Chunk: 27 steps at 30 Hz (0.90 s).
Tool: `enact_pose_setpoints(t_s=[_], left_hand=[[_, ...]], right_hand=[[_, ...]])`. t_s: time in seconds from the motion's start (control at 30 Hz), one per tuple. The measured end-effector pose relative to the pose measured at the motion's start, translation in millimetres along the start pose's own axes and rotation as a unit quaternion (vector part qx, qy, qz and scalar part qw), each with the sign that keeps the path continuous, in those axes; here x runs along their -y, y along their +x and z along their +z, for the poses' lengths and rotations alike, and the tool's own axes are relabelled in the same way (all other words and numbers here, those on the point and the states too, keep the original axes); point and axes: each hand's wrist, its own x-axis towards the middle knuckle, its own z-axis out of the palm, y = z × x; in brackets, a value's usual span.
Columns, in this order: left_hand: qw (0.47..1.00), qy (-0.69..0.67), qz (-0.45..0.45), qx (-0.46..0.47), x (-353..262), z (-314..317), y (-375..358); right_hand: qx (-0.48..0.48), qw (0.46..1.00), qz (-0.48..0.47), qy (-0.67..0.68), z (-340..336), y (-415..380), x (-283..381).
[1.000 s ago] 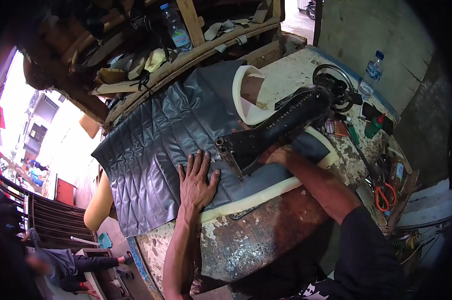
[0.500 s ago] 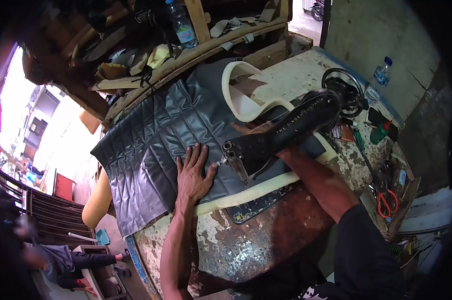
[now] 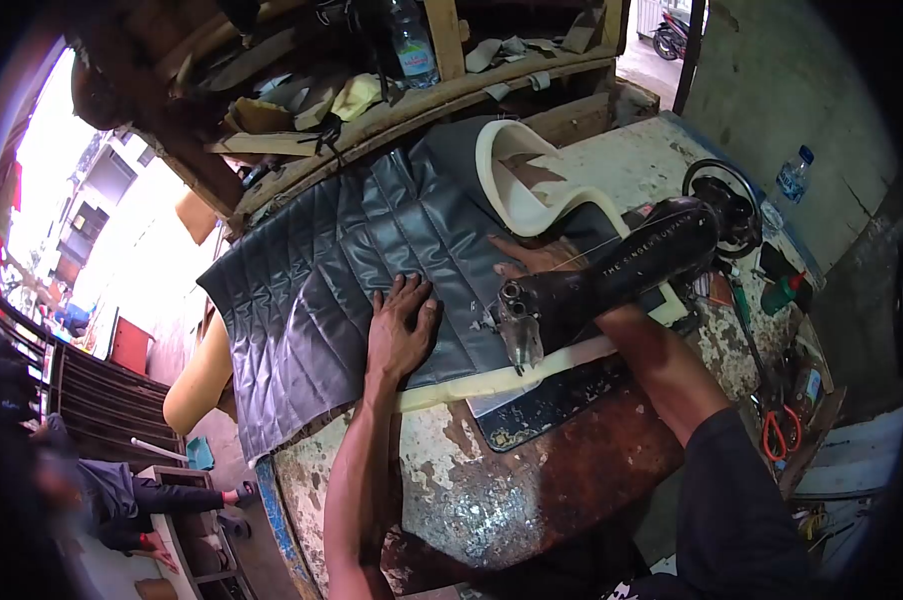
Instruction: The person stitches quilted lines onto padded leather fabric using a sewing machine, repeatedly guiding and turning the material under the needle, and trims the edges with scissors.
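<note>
Pressing flat and open, the left hand (image 3: 400,335) holds the quilted grey cover (image 3: 352,270) left of the sewing machine (image 3: 612,275). The right hand (image 3: 532,255) rests beyond the machine's arm, its grip hidden. Most quilting looks stitched; the near foam edge (image 3: 492,383) appears unfinished.

Sewing machine (image 3: 622,275) arm blocks the middle of the table (image 3: 532,480); near edge is bare. Right side's crowded with scissors (image 3: 775,437) and bottles (image 3: 794,175) (tight squeeze there).
</note>
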Motion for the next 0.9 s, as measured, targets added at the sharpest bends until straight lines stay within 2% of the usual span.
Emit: enact_pose_setpoints(t_s=[0.13,0.2,0.23,0.3,0.33,0.4,0.43,0.5,0.53,0.6,0.63,0.67,0.7,0.77,0.8,0.87,0.9], left_hand=[[0.999,-0.046,-0.011,-0.021,3.5,-5.3,4.3],[0.992,-0.116,-0.047,-0.024,-5.5,-15.5,-5.1],[0.993,-0.109,-0.022,-0.027,-11.4,-24.8,-13.4],[0.999,0.023,0.048,0.011,-34.1,-63.7,-41.5],[0.994,0.086,0.047,0.040,-40.2,-83.3,-58.7],[0.982,0.163,0.017,0.092,-35.4,-118.6,-94.8],[0.977,0.180,-0.007,0.118,-26.9,-134.5,-113.5],[0.957,0.239,-0.087,0.142,3.0,-155.6,-144.8],[0.967,0.194,-0.112,0.119,25.3,-164.2,-158.6],[0.977,0.148,-0.141,0.067,84.7,-175.2,-185.5],[0.978,0.148,-0.143,0.038,112.0,-175.7,-197.4],[0.973,0.196,-0.120,-0.005,125.6,-173.5,-207.1],[0.976,0.165,-0.132,-0.047,116.5,-174.7,-211.7],[0.952,0.288,-0.098,-0.033,82.6,-181.8,-222.5],[0.951,0.290,-0.099,-0.035,67.4,-189.3,-229.4],[0.937,0.324,-0.128,0.020,40.4,-202.7,-250.6],[0.932,0.349,-0.099,-0.001,26.4,-206.6,-267.5]], right_hand=[[0.030,0.999,0.037,0.013,-5.0,2.9,9.5],[0.096,0.988,0.116,0.035,-26.3,7.3,22.8],[0.083,0.990,0.108,0.028,-35.8,8.4,26.6],[0.061,0.971,0.142,0.184,-39.5,-16.7,36.9],[0.060,0.972,0.137,0.179,-37.4,-31.9,43.2],[-0.101,0.981,0.026,0.166,-34.0,-57.7,53.2],[-0.101,0.980,0.028,0.169,-40.3,-61.9,59.6],[-0.017,0.956,0.125,0.264,-58.2,-62.7,74.1],[-0.026,0.955,0.125,0.269,-54.5,-63.9,75.3],[0.014,0.846,0.285,0.450,-38.6,-63.9,72.8],[0.014,0.807,0.315,0.500,-34.7,-64.4,71.1],[0.013,0.786,0.314,0.532,-30.9,-64.5,70.3],[0.012,0.780,0.296,0.552,-26.8,-64.1,68.7],[0.006,0.785,0.240,0.572,-17.2,-62.8,66.9],[0.002,0.791,0.211,0.574,-11.4,-60.2,67.1],[-0.010,0.795,0.177,0.581,-3.8,-53.5,67.9],[-0.019,0.791,0.166,0.588,0.4,-49.8,67.7]])
